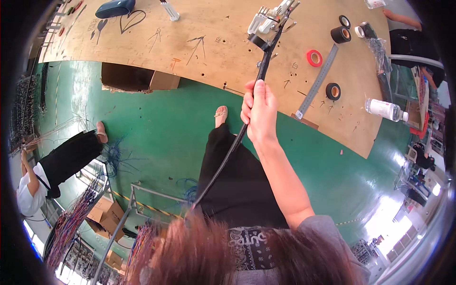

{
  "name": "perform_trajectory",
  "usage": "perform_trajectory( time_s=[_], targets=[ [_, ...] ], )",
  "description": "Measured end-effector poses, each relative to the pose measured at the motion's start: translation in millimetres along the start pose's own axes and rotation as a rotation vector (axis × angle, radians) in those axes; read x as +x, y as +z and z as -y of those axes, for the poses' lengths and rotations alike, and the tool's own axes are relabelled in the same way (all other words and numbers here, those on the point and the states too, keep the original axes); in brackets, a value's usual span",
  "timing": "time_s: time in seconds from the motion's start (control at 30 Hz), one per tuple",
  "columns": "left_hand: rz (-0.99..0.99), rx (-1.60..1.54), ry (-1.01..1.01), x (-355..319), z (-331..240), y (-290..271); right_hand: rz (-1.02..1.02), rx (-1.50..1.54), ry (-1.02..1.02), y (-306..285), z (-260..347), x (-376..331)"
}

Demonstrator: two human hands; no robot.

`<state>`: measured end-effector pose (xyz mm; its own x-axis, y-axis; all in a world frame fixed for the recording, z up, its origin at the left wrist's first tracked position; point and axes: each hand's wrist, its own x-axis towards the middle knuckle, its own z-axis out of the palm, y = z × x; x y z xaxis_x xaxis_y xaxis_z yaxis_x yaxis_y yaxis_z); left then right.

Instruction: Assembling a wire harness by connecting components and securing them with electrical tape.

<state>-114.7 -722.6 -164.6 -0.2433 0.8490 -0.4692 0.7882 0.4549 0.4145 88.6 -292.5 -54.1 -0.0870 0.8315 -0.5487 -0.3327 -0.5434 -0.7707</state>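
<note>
My right hand (261, 111) is closed around a long black wrapped cable bundle (262, 69) in front of the table's near edge. The thumb lies along the bundle, pointing toward the table. From my fist the bundle runs up to a white clip fixture (259, 23) with metal pins on the wooden board. Down the other way, it slants across my dark clothing and disappears by my hair at the lower left. Close to the fixture, a black tape roll (258, 42) sits against the bundle. My left hand does not show.
On the wooden table (156, 52) lie a steel ruler (317, 81), a red tape roll (314, 58), black tape rolls (333, 91), a plastic bottle (383, 109) and a blue case (115, 8). Under it stands a cardboard box (164, 80). Another person (66, 161) stands left, near hanging wires.
</note>
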Motion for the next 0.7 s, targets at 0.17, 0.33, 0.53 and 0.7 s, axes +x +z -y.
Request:
perform_trajectory(
  time_s=[0.17,0.33,0.53,0.7],
  targets=[
    [-0.017,-0.447,-0.180,144.1,-98.6,-68.2,-0.055,0.069,0.024,-0.3,14.5,-7.3],
    [0.652,-1.284,-0.050,304.2,-305.4,-166.8,-0.079,0.108,0.044,12.6,13.5,-5.1],
    [0.758,-1.126,-0.121,325.4,-363.0,-190.3,-0.118,0.017,0.019,17.4,12.9,-2.5],
    [0.309,-0.999,0.209,320.9,-348.8,-167.1,0.128,-0.277,0.029,-52.9,-10.4,-2.5]
  ],
)
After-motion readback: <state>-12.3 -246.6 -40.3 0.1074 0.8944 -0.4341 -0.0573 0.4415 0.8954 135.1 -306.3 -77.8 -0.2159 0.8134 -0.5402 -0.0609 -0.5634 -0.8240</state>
